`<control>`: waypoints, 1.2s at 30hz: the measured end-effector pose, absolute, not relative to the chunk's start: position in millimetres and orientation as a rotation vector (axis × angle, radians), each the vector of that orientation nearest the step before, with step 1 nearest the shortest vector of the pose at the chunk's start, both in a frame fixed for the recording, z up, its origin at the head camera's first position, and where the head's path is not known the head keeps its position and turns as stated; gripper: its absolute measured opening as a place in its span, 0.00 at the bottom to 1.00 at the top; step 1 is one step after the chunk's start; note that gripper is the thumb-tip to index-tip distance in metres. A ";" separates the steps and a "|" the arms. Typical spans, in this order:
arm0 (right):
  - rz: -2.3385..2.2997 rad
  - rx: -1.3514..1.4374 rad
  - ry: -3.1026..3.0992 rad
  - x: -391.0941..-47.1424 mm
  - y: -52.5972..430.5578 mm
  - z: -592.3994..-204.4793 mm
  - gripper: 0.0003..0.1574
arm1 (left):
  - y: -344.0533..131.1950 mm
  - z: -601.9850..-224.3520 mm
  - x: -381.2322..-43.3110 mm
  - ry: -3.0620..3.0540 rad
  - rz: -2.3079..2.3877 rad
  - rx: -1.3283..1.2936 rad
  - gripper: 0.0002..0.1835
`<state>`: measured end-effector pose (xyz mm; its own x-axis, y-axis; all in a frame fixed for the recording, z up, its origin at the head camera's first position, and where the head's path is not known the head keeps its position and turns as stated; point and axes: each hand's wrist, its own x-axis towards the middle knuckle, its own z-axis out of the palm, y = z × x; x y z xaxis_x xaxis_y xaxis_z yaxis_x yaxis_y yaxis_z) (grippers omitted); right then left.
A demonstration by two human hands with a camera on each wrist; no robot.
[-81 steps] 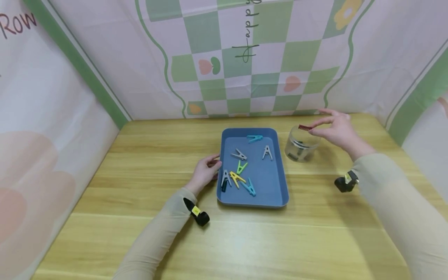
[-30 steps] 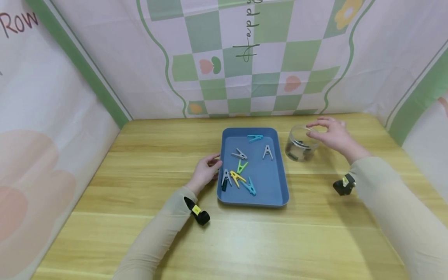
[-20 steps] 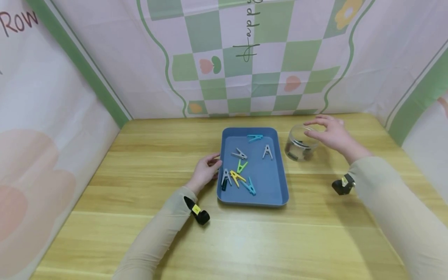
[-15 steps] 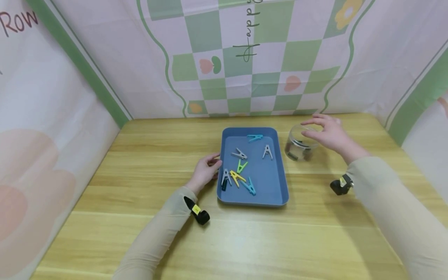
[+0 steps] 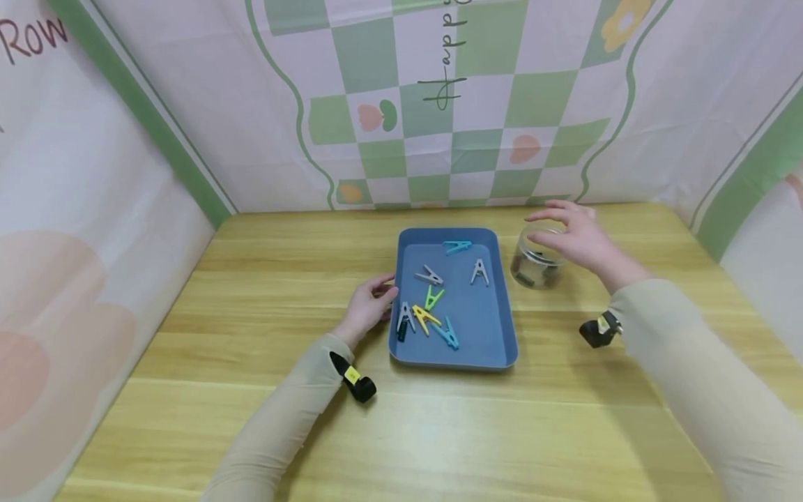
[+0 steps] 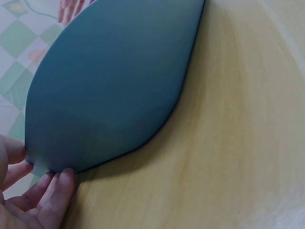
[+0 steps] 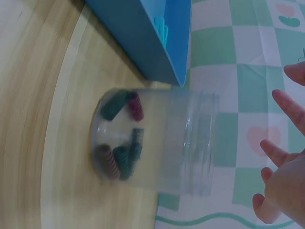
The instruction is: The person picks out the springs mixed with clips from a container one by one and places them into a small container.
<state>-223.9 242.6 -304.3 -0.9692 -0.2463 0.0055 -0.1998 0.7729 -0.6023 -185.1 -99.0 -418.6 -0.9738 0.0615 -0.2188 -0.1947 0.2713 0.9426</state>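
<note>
My left hand point(image 5: 366, 310) rests at the left wall of the blue tray point(image 5: 483, 352); the left wrist view shows its fingertips touching the wall's outer side. Clothespins lie in the tray: a yellow clothespin point(image 5: 424, 318), a lime clothespin point(image 5: 433, 299), teal clothespins, one here point(image 5: 448, 335), and grey ones, such as this grey clothespin point(image 5: 479, 271). A dark green coil point(image 5: 402, 329) sits by the left wall. My right hand point(image 5: 577, 237) hovers over the clear jar point(image 7: 162, 162), fingers spread and holding nothing. Several ribbed, spring-like coils lie inside, including a red coil point(image 7: 135, 107).
The jar stands just right of the tray on the wooden table point(image 5: 314, 432). Behind the table hangs a checked cloth point(image 5: 477, 139), and another cloth point(image 5: 94, 244) hangs at the left.
A red coil was pinched by my right hand over the jar; it has been let go. My right hand has since shifted left above the jar. The left hand and tray stay put.
</note>
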 end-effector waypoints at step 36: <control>-1.119 -0.563 2.766 -216.6 164.8 -313.8 0.24 | -99.7 -417.9 -185.3 2.343 1.758 -0.127 0.23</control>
